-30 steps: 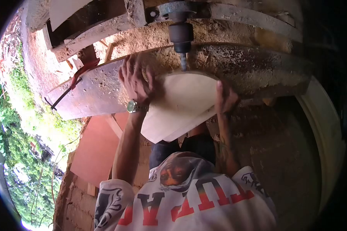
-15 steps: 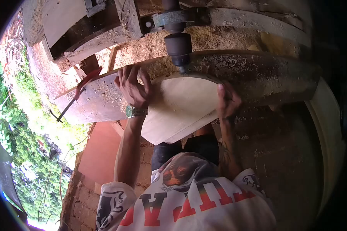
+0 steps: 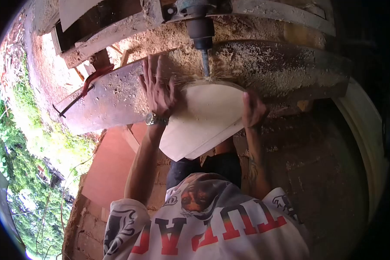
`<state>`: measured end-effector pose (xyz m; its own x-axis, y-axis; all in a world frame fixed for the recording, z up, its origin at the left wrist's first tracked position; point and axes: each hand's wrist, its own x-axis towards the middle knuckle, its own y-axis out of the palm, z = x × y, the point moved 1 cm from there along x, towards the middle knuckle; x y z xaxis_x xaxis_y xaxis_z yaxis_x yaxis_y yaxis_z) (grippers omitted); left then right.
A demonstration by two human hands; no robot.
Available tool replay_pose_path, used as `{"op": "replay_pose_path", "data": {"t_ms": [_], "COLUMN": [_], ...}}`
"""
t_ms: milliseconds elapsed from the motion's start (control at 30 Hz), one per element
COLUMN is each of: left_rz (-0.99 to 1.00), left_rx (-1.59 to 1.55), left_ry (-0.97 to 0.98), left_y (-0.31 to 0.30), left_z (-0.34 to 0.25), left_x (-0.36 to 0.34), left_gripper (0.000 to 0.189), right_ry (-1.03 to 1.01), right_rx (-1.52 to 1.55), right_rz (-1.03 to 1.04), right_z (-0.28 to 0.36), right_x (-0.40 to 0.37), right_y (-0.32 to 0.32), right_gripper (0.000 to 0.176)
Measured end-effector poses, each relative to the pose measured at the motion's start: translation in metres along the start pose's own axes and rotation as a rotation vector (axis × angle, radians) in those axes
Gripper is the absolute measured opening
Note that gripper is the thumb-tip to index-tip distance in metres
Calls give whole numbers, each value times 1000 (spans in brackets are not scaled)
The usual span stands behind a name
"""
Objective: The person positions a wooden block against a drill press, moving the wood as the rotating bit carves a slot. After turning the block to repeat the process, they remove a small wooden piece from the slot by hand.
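A pale wooden board with a curved far edge lies on the dusty work table, its near part overhanging towards my body. Two layers seem to show along its lower edge. My left hand, with a watch on the wrist, rests flat beside the board's left side, fingers stretched out over the table. At the right corner, my right hand grips the board with the thumb on top; its other fingers are partly hidden. A vertical router bit under a dark chuck meets the board's curved edge, where dust is flying.
Wood dust covers much of the table. A red-handled clamp or bar tool sits on the table's left edge. Behind runs a wooden frame beam. A reddish panel leans below left, and a pale curved piece stands right.
My left hand's fingers have straightened from a bent pose. More of the bit shows above the board, and the board has turned slightly under it. The camera view has shifted a little.
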<state>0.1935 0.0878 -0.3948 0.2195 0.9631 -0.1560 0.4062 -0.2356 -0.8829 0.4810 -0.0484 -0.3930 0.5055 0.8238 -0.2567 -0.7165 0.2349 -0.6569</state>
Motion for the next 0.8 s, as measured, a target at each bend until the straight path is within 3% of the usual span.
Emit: {"op": "replay_pose_path", "data": {"t_ms": [233,333,800], "left_rz": [15,-1,-65], "left_rx": [-22,-27,50], "left_ry": [-40,-61,-124], "left_y": [6,6,5], "left_z": [-6,-12,-25], "left_x": [-12,-11,-2], "left_gripper": [74,72,62], "right_ry": [68,185,133], "right_rx": [256,196,269], "right_rz": [-26,92,26], "right_z": [-1,-6,-6], "right_x": [-18,-17,-8], "right_y": [0,-6,-5], "right_gripper": [35,40,40]}}
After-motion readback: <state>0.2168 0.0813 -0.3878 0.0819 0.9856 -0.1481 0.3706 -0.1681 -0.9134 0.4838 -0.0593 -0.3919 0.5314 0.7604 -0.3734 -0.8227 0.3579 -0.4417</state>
